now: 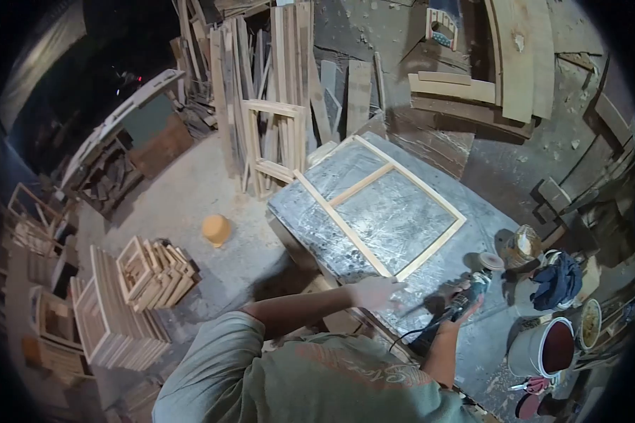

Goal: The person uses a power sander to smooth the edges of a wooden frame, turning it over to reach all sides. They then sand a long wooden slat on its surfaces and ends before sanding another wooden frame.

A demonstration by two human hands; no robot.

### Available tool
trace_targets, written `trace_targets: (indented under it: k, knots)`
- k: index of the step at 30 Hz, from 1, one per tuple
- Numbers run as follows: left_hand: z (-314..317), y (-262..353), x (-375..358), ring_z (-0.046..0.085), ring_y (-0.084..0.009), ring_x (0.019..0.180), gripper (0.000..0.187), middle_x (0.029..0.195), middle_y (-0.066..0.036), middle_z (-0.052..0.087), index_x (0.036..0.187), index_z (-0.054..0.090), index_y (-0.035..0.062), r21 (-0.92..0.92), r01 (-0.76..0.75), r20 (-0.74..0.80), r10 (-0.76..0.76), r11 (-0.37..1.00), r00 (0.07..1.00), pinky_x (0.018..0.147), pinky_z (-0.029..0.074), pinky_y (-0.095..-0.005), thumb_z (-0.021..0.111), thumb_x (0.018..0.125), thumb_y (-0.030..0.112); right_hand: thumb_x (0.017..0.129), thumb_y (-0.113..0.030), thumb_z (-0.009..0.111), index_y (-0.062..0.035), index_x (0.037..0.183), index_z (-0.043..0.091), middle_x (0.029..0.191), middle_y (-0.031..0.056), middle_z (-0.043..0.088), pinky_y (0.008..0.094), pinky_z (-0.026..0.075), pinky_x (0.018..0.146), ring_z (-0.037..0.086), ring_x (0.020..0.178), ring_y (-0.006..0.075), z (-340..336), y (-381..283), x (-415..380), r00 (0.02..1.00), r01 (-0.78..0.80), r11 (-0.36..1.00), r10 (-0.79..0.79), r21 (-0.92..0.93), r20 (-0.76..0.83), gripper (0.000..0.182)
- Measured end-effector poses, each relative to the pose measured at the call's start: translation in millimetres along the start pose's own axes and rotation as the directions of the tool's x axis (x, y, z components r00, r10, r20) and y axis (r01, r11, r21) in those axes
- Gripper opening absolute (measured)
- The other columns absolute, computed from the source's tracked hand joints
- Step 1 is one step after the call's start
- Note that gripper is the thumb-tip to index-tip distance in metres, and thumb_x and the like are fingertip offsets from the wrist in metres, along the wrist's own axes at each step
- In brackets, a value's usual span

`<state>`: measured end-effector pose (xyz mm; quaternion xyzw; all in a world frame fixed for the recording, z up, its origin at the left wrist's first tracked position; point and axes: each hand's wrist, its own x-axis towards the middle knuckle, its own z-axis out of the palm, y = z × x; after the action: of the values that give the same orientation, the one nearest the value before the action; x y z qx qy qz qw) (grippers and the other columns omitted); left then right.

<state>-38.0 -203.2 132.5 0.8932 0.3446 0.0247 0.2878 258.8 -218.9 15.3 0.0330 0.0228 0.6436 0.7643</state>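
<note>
A pale wooden frame with one crossbar lies flat on the scratched metal-topped table. My left hand is at the frame's near corner, its fingers smeared by motion. Off to the right of that corner, my right hand is wrapped round an angle grinder. The grinder's round disc points away from me, apart from the frame. Its dark cord runs back toward my body.
On the table's right stand a bucket with a dark red inside, a dark cloth and a jar-like container. Stacked frames and a yellow rounded object are on the floor at left. Timber strips lean behind.
</note>
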Motion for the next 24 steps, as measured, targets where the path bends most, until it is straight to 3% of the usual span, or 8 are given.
trace_targets:
  k: [4, 9, 12, 13, 17, 20, 22, 24]
  knots:
    - [27, -87, -6, 0.067, -0.0388, 0.091, 0.067, 0.108, -0.021, 0.067, 0.128, 0.059, 0.0022, -0.098, 0.244, 0.207, -0.22, 0.965, 0.953, 0.08, 0.054, -0.0415, 0.053, 0.093, 0.059, 0.084, -0.039, 0.071, -0.0006, 0.124, 0.051, 0.102, 0.0119, 0.061, 0.0369, 0.054, 0.084, 0.061, 0.092, 0.0212, -15, 9, -2, 0.976, -0.133, 0.941, 0.07, 0.311, 0.205, 0.059]
    - [57, -154, -3, 0.066, -0.0252, 0.068, 0.071, 0.092, -0.013, 0.07, 0.12, 0.063, 0.0009, -0.46, 0.497, 0.182, -0.47, 0.735, 0.864, 0.061, 0.053, -0.0364, 0.051, 0.092, 0.065, 0.091, -0.052, 0.062, 0.0017, 0.113, 0.055, 0.096, 0.0118, 0.062, 0.038, 0.057, 0.075, 0.062, 0.084, 0.024, -24, 8, -39, 0.992, 0.02, 1.0, -0.021, -0.009, -0.123, 0.058]
    - [58, -162, 17, 0.065, -0.0232, 0.065, 0.076, 0.091, -0.013, 0.07, 0.118, 0.063, 0.0, -0.541, 0.621, 0.217, -0.619, 0.568, 0.755, 0.057, 0.052, -0.0357, 0.051, 0.089, 0.069, 0.09, -0.048, 0.065, 0.0009, 0.103, 0.056, 0.093, 0.0121, 0.063, 0.0373, 0.058, 0.075, 0.064, 0.083, 0.0243, -27, 11, -72, 0.998, -0.044, 0.932, 0.027, -0.359, -0.053, 0.051]
    - [58, -158, 27, 0.065, -0.0233, 0.066, 0.078, 0.091, -0.014, 0.07, 0.117, 0.063, -0.0003, -0.561, 0.65, 0.24, -0.651, 0.512, 0.72, 0.057, 0.052, -0.0358, 0.051, 0.088, 0.071, 0.089, -0.04, 0.069, -0.0004, 0.096, 0.057, 0.092, 0.0128, 0.065, 0.0365, 0.059, 0.076, 0.065, 0.083, 0.0245, -18, 14, -83, 0.918, -0.038, 0.986, -0.031, -0.165, -0.396, 0.042]
    - [66, -155, 58, 0.063, -0.0215, 0.057, 0.085, 0.077, -0.011, 0.066, 0.09, 0.063, 0.0006, -0.634, 0.731, 0.307, -0.786, 0.252, 0.537, 0.05, 0.048, -0.0352, 0.052, 0.077, 0.084, 0.087, -0.016, 0.075, -0.0001, 0.099, 0.057, 0.09, 0.01, 0.065, 0.0358, 0.061, 0.067, 0.066, 0.073, 0.0239, -13, 22, -114, 0.825, 0.038, 0.966, -0.175, -0.255, -0.538, 0.027]
    - [65, -137, 67, 0.062, -0.0209, 0.053, 0.081, 0.067, -0.009, 0.063, 0.082, 0.063, 0.002, -0.635, 0.718, 0.178, -0.851, 0.284, 0.494, 0.049, 0.049, -0.0345, 0.058, 0.074, 0.082, 0.092, -0.023, 0.069, 0.0003, 0.098, 0.055, 0.081, 0.0126, 0.062, 0.0298, 0.056, 0.051, 0.064, 0.062, 0.0219, -17, 15, -134, 0.884, -0.088, 0.692, -0.277, -0.716, -0.377, 0.028]
    - [82, -151, 79, 0.062, -0.0201, 0.052, 0.076, 0.066, -0.009, 0.064, 0.08, 0.065, 0.0027, -0.565, 0.751, 0.136, -0.858, 0.343, 0.495, 0.048, 0.051, -0.0322, 0.063, 0.074, 0.079, 0.092, -0.026, 0.07, -0.0001, 0.109, 0.045, 0.077, 0.0146, 0.059, 0.0336, 0.053, 0.046, 0.062, 0.055, 0.0222, -8, 28, -137, 0.729, -0.121, 0.56, -0.51, -0.82, -0.456, 0.039]
    - [76, -148, 80, 0.064, -0.02, 0.054, 0.074, 0.069, -0.01, 0.066, 0.082, 0.067, 0.0029, -0.447, 0.785, 0.135, -0.835, 0.429, 0.533, 0.048, 0.053, -0.0312, 0.065, 0.074, 0.077, 0.091, -0.027, 0.071, -0.0033, 0.115, 0.038, 0.078, 0.017, 0.059, 0.0368, 0.053, 0.045, 0.062, 0.054, 0.0246, -24, 23, -137, 0.718, -0.173, 0.503, -0.524, -0.847, -0.458, 0.047]
